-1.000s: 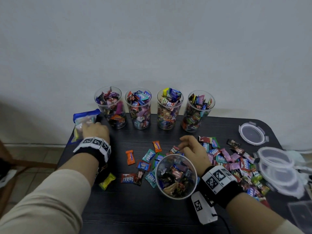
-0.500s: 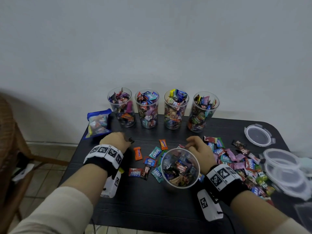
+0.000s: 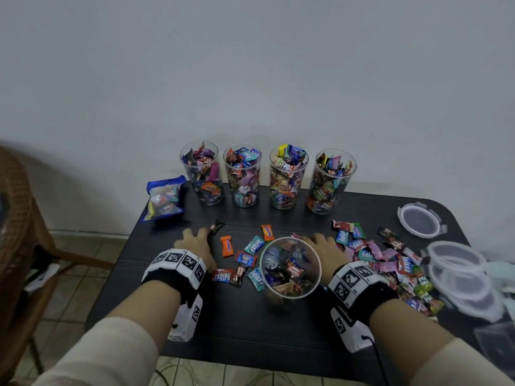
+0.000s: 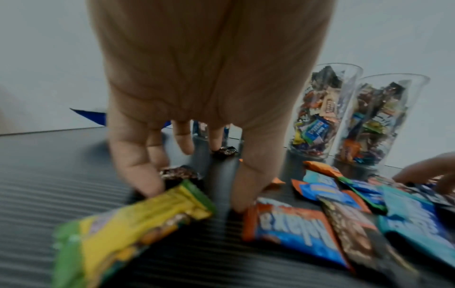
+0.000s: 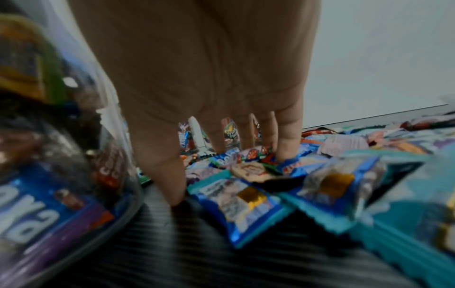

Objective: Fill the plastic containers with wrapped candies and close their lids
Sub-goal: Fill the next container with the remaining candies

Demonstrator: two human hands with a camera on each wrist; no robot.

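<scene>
Head view: black table [image 3: 239,324] fills the lower centre of the frame. Four tall clear containers [image 3: 288,176] stand in a row at centre, along the table's far edge, all packed with wrapped candies, no lids on. A fifth container [image 3: 289,267] sits lower centre, lidless, partly filled. Loose candies [image 3: 373,254] spread to its right in a dense pile; a thinner scatter lies to its left, incl. an orange candy [image 3: 227,246]. Left hand [image 3: 195,245] is left of centre, palm down, fingers spread flat on the table, a dark candy [image 3: 216,227] at its fingertips. Right hand [image 3: 326,250] is just right of the fifth container, palm down over the edge of the pile. Single round lid [image 3: 420,220] at the right edge, stacked lids [image 3: 459,268] below it. Blue candy bag [image 3: 164,197] sits left of the container row. Wicker chair [image 3: 16,218] at the left edge.

Left wrist view: left hand [image 4: 209,87] extended, fingers straight, tips on the table, gripping nothing. Yellow-green candy [image 4: 133,224] at lower left, touching one fingertip. Blue "Relaxa" candy [image 4: 295,231] at lower centre-right. Two filled containers upper right.

Right wrist view: right hand [image 5: 209,78] extended, fingers straight, tips down among the candies, nothing pinched. The fifth container's wall [image 5: 61,155] fills the left side, just beside the thumb. Blue candy [image 5: 241,204] at centre. Blurry.
</scene>
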